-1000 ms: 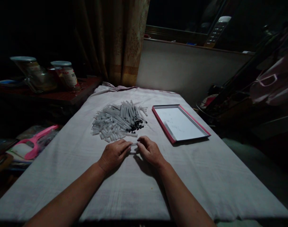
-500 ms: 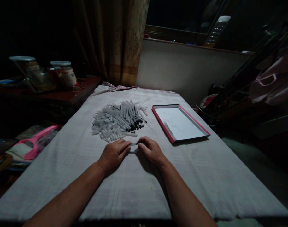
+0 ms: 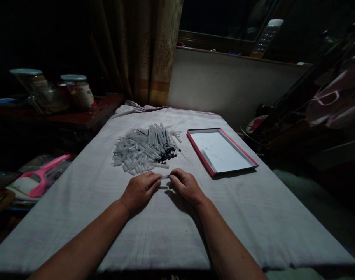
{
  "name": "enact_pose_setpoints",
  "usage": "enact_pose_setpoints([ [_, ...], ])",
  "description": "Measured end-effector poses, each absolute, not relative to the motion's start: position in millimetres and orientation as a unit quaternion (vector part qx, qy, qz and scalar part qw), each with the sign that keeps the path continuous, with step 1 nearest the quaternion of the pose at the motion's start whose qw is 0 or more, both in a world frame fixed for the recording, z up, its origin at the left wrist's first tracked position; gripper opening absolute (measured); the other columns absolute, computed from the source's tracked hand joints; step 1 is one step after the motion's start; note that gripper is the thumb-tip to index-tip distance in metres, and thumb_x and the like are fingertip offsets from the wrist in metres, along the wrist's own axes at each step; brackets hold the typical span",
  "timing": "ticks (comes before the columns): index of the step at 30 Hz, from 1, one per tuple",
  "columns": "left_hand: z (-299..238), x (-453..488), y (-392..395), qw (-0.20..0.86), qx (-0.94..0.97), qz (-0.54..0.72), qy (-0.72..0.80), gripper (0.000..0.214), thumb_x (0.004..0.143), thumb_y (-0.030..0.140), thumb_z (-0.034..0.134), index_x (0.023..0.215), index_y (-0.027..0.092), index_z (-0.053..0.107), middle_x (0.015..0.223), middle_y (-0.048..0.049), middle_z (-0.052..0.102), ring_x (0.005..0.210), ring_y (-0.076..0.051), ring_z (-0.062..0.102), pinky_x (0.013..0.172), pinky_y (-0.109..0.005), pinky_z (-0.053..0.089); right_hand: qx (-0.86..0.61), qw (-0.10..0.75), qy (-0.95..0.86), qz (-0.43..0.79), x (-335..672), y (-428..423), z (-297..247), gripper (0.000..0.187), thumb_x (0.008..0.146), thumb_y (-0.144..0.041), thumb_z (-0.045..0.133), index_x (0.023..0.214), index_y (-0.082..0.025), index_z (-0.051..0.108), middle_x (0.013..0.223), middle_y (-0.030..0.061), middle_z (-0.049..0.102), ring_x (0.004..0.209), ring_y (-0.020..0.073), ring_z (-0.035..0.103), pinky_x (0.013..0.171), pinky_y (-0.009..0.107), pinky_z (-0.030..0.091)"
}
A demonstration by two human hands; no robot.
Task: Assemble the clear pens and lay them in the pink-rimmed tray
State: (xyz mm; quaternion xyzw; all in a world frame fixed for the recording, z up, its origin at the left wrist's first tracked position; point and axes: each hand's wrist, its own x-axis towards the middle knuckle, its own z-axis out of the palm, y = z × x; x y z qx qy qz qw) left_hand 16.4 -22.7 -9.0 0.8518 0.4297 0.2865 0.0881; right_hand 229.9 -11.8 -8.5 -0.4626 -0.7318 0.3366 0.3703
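Note:
A slim pen (image 3: 165,177), translucent with a dark part toward the right, is held level above the cloth. My left hand (image 3: 140,190) pinches its left end, and the fingertips of my right hand (image 3: 185,186) close on the right end. Most of the pen is hidden by the fingers. Just beyond my hands lies a pile of translucent pen parts (image 3: 136,146), with small black pieces (image 3: 167,154) at its right side. To the right sits a shallow box lid (image 3: 201,158) with red sides and a white floor; a few clear thin pieces (image 3: 208,158) lie along its left wall.
A pale cloth (image 3: 160,241) covers the table. On a dark red side table (image 3: 91,120) at left stand lidded jars (image 3: 81,91). Below it is a pink-handled object (image 3: 44,177). A bottle (image 3: 267,38) leans on the window sill. Curtains (image 3: 148,54) hang behind.
Both hands stay nearly in place, still holding the pen between them. The right fingertips have shifted very slightly. The pile and the box lid have not moved.

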Motion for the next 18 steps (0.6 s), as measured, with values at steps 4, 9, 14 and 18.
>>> enact_pose_setpoints([
  [4, -9.3, 16.8, -22.6, 0.090, 0.851, 0.288, 0.430, 0.026, 0.099, 0.032, 0.047, 0.112, 0.022, 0.068, 0.093, -0.0042, 0.070, 0.083, -0.017, 0.067, 0.074, -0.027, 0.051, -0.451, 0.382, -0.741, 0.319, 229.8, -12.0, -7.8, 0.016, 0.088, -0.031, 0.050, 0.087, -0.020, 0.060, 0.077, 0.0014, 0.066, 0.073, 0.0165, 0.062, 0.070, 0.027, 0.047],
  [9, -9.5, 16.8, -22.4, 0.084, 0.851, 0.288, 0.431, 0.026, 0.098, 0.032, 0.048, 0.112, 0.022, 0.068, 0.092, -0.0044, 0.070, 0.082, -0.018, 0.067, 0.074, -0.027, 0.051, -0.461, 0.372, -0.731, 0.338, 230.2, -12.5, -8.4, 0.017, 0.089, -0.034, 0.050, 0.088, -0.021, 0.060, 0.073, 0.0000, 0.064, 0.066, 0.0154, 0.061, 0.065, 0.026, 0.046],
  [14, -8.8, 16.3, -22.9, 0.082, 0.853, 0.278, 0.435, 0.027, 0.099, 0.033, 0.047, 0.113, 0.022, 0.068, 0.094, -0.0050, 0.071, 0.083, -0.018, 0.067, 0.073, -0.028, 0.051, -0.455, 0.371, -0.745, 0.316, 230.1, -12.8, -7.5, 0.015, 0.088, -0.031, 0.051, 0.085, -0.021, 0.061, 0.076, 0.0010, 0.065, 0.071, 0.0166, 0.060, 0.070, 0.027, 0.046],
  [18, -9.3, 16.1, -23.1, 0.079, 0.854, 0.276, 0.435, 0.028, 0.099, 0.034, 0.046, 0.112, 0.022, 0.067, 0.095, -0.0051, 0.071, 0.086, -0.019, 0.068, 0.075, -0.028, 0.051, -0.468, 0.361, -0.745, 0.310, 230.2, -12.8, -6.9, 0.017, 0.090, -0.034, 0.050, 0.085, -0.022, 0.060, 0.074, 0.0004, 0.065, 0.069, 0.0162, 0.059, 0.068, 0.027, 0.045],
])
